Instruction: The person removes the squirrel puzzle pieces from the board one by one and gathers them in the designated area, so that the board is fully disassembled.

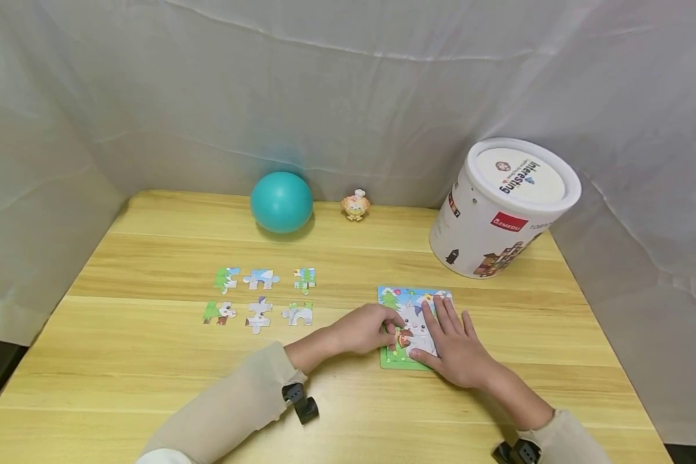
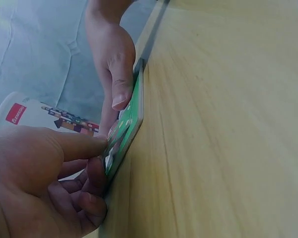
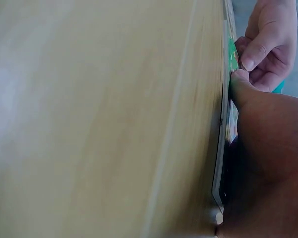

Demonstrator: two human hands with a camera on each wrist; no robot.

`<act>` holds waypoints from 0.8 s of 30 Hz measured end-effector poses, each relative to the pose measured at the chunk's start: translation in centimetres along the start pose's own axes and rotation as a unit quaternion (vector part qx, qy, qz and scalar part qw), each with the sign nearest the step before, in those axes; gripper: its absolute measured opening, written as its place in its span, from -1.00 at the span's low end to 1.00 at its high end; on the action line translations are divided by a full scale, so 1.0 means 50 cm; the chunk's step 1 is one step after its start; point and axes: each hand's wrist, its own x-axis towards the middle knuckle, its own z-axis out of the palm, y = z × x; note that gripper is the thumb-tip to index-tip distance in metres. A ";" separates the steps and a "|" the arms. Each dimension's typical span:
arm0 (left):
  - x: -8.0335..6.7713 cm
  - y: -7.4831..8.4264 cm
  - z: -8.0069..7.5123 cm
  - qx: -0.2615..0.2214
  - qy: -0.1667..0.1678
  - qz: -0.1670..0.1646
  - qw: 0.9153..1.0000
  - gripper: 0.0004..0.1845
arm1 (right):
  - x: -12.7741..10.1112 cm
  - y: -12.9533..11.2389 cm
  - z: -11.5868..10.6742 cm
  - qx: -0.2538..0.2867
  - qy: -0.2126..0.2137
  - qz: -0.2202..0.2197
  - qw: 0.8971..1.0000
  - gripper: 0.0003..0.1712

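Work partway along, by my reading. From my end of the link I counted six loose puzzle pieces (image 1: pixel 258 315) on the table (image 1: pixel 336 412), in two rows of three, well apart from the puzzle board (image 1: pixel 403 365). The board lay flat to their right, a picture of a white animal and a tree showing on it. One more piece (image 1: pixel 405 338) was at the board's near left part, in the fingers. Whether it was going in or coming out I could not judge from this moment. How many pieces sat in the board was also unclear: the hands covered much of it, and a printed base could have passed for filled places.

Left hand (image 1: pixel 362 328): thumb and finger pinching that piece. Right hand (image 1: pixel 461 351): fingers spread over the board's right side, palm down, thumb on the near part; I took it to be steadying the board.

Views compared. Only the head camera gave me the whole layout, loose pieces included, plus the teal ball (image 1: pixel 281 202) and small figurine (image 1: pixel 356 206) at the back. The left wrist camera showed what the head view flattened: the pinched piece tilted, with a dark gap under it. The right wrist camera gave the board's edge side-on and the right thumb just beside the left fingers, but hardly any of the picture.
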 end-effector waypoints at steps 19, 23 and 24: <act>0.011 -0.001 0.000 -0.016 0.062 -0.013 0.998 -0.84 | 0.005 0.013 0.006 -0.005 -0.022 0.013 1.000 0.15; 0.005 -0.004 -0.012 -0.046 0.065 0.000 0.997 -0.82 | 0.003 0.009 0.002 -0.001 -0.017 0.010 1.000 0.14; 0.002 -0.005 -0.016 -0.051 0.066 0.005 0.997 -0.81 | 0.003 0.009 0.001 0.000 -0.019 0.011 1.000 0.14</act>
